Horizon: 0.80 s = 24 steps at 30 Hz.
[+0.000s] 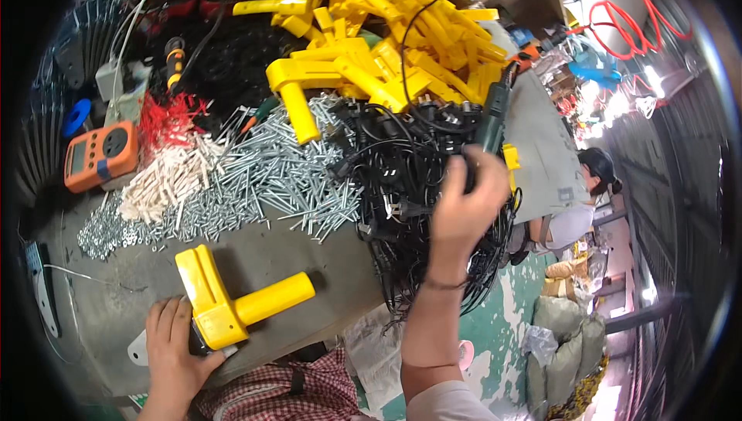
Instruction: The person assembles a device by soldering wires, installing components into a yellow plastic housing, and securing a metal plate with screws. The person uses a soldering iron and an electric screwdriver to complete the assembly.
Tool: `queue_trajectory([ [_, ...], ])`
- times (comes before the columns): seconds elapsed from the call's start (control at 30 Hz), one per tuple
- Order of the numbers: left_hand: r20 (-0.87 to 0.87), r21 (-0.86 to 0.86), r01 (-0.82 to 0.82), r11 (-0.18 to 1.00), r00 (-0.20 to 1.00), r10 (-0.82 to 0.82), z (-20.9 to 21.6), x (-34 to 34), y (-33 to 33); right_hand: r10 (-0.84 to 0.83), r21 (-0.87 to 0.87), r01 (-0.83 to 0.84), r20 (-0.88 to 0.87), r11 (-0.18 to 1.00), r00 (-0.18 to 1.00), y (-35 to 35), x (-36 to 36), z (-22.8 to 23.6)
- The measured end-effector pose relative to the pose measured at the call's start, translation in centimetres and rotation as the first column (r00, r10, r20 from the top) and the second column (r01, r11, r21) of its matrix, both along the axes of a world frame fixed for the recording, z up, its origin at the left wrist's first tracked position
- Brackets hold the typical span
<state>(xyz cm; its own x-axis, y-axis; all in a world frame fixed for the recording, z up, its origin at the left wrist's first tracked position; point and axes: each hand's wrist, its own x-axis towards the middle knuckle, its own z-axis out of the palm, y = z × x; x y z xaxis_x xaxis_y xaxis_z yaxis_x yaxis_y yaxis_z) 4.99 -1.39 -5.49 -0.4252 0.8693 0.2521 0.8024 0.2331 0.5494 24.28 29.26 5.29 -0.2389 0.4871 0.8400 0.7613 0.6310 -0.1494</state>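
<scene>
My left hand [174, 347] is at the front left of the bench, its fingers closed against the near end of a yellow plastic T-shaped housing [220, 309]. A dark part shows between that hand and the housing, and a flat metal tab [137, 347] with a hole sticks out beside it. Over a heap of black power cords with plugs [402, 166], my right hand [475, 197] is held with thumb and fingers apart. Its fingertips are at the lower end of a dark green electric screwdriver [495, 119]; whether they touch it cannot be made out.
Piles of long screws [286, 166], white pieces [174, 173] and yellow housings [371, 42] cover the bench's back. An orange meter [102, 156] and a yellow-black screwdriver [175, 61] lie at left. Beyond the right edge are another person [568, 220] and stacked sacks [568, 336].
</scene>
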Motion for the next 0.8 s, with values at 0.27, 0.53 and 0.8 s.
queue_trajectory([
  [0.27,-0.024,-0.043,0.093,0.995,0.995,-0.094,0.0,0.4,-0.9,0.042,-0.494,-0.340,-0.520,0.800,0.853,3.6,6.1,2.8],
  [0.53,-0.062,-0.102,0.115,0.988,0.991,-0.122,1.8,0.7,0.4,-0.167,-0.029,-0.998,-0.985,-0.057,0.038,-7.0,-0.3,-3.0],
  [0.8,-0.083,-0.108,0.098,0.989,0.991,-0.107,1.4,0.8,0.3,-0.381,0.228,-0.966,-0.909,-0.118,-0.168,-8.6,0.4,-7.5],
])
